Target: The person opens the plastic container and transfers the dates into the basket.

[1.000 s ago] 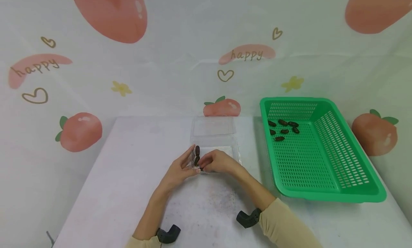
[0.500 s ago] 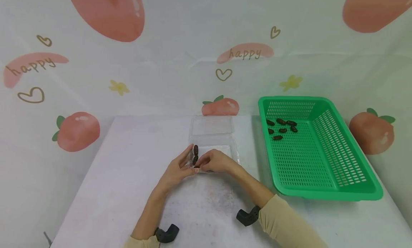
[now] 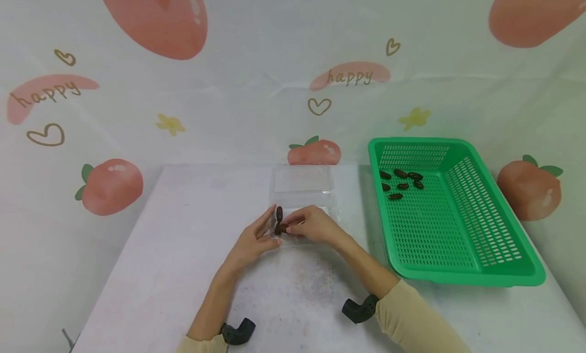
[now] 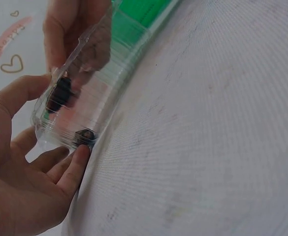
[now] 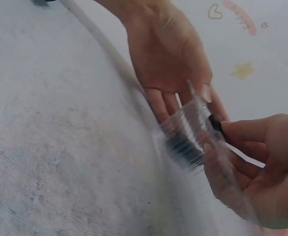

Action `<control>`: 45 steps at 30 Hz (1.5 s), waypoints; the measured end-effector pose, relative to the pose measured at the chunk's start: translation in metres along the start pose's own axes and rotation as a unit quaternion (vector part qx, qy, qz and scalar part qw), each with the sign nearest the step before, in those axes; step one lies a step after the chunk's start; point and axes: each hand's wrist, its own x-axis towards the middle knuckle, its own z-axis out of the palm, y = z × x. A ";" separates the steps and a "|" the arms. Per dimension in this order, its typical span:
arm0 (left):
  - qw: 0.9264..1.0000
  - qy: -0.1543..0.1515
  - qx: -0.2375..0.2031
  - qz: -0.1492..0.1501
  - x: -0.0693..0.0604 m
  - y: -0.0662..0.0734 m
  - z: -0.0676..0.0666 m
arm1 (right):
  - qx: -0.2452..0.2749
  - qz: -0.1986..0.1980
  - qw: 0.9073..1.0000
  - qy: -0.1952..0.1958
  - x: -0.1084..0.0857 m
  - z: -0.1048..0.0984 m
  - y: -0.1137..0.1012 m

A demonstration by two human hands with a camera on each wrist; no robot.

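A clear plastic clamshell box (image 3: 302, 198) lies on the table with its lid folded back. My left hand (image 3: 249, 243) holds the box by its near-left corner, thumb at the front and fingers along the left side. Inside, two dark brown dates (image 3: 279, 214) lie end to end by the left wall. Between thumb and fingertips my right hand (image 3: 316, 225) pinches another date (image 3: 284, 229), over the box beside the nearer of those two. In the right wrist view the pinched date (image 5: 215, 123) shows as a dark end just above the rim.
A green perforated basket (image 3: 458, 241) stands at the right, with several more dates (image 3: 402, 186) in its far-left part. Behind the table hangs a white cloth (image 3: 238, 88) printed with fruit.
My right hand has lifted the date from the near-left part of the box and moved it slightly away from me. My left hand keeps its place on the box.
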 end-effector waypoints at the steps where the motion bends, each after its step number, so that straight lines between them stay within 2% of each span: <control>1: 1.000 -0.002 -0.003 0.001 0.000 0.000 0.000 | 0.000 -0.005 1.000 0.003 -0.002 -0.002 -0.002; 6: 1.000 -0.009 -0.008 0.006 0.001 0.001 0.000 | -0.002 -0.028 0.999 0.017 -0.012 -0.011 -0.013; 17: 1.000 -0.005 -0.006 0.004 0.000 0.001 0.000 | 0.022 -0.027 0.998 0.047 -0.032 -0.032 -0.030; 29: 1.000 0.003 0.006 -0.003 0.000 0.001 0.001 | 0.088 -0.027 0.993 0.073 -0.056 -0.057 -0.036; 34: 1.000 0.001 0.003 0.000 0.000 0.001 0.000 | 0.106 -0.032 0.991 0.080 -0.067 -0.072 -0.032; 37: 1.000 -0.004 0.003 0.005 0.000 0.001 -0.001 | 0.097 -0.031 0.990 0.093 -0.073 -0.082 -0.029; 41: 1.000 -0.006 0.010 0.006 0.000 0.002 -0.001 | 0.087 -0.013 0.989 0.120 -0.081 -0.095 -0.021; 45: 1.000 -0.004 0.012 0.003 0.000 0.001 -0.001 | 0.090 -0.004 0.987 0.130 -0.089 -0.106 -0.009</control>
